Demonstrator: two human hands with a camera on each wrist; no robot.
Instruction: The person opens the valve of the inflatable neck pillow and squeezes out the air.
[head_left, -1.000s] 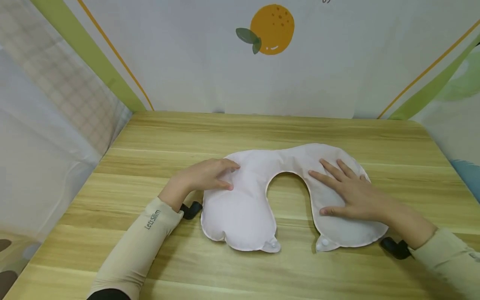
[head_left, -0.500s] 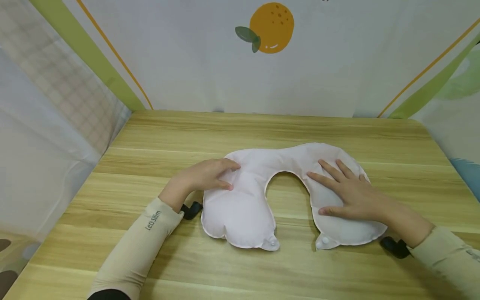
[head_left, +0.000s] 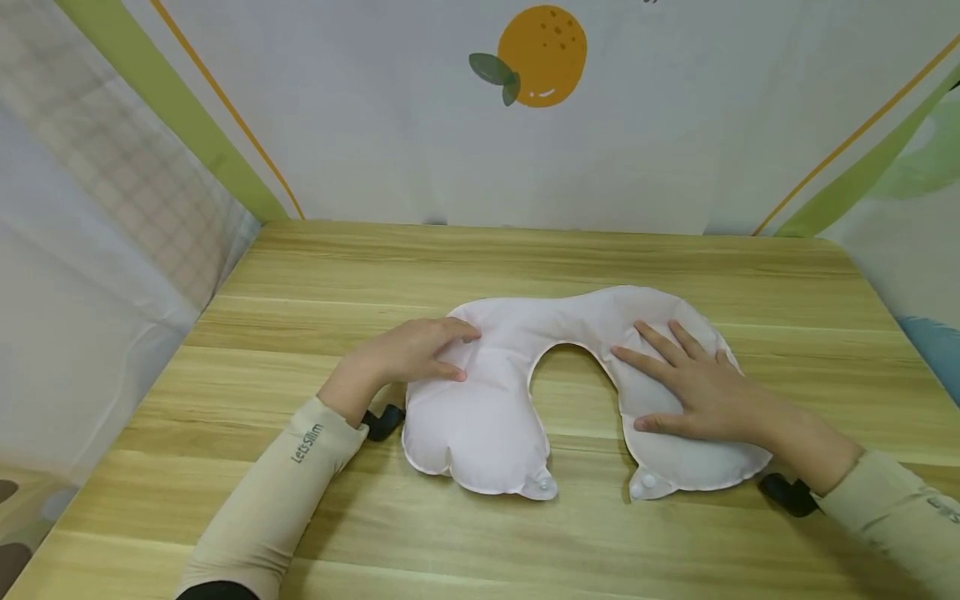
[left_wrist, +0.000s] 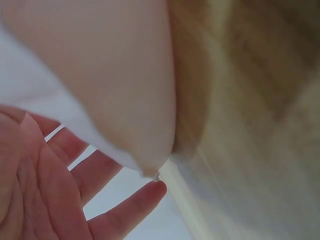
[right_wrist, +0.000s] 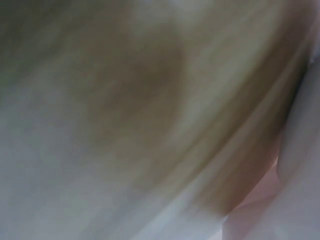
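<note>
Left hand, fingers loosely apart, and right hand, fingers wide, rest on opposite sides of the U-shaped neck pillow, apparently steadying it.

I've got a white U-shaped pillow here, plump and puckered, lying flat on the wood-grain tabletop, gap facing six o'clock, unjoined tabs at seven and five.

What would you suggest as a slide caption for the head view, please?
Left hand and right hand touch opposite sides of a white U-shaped pillow on a table.
</note>
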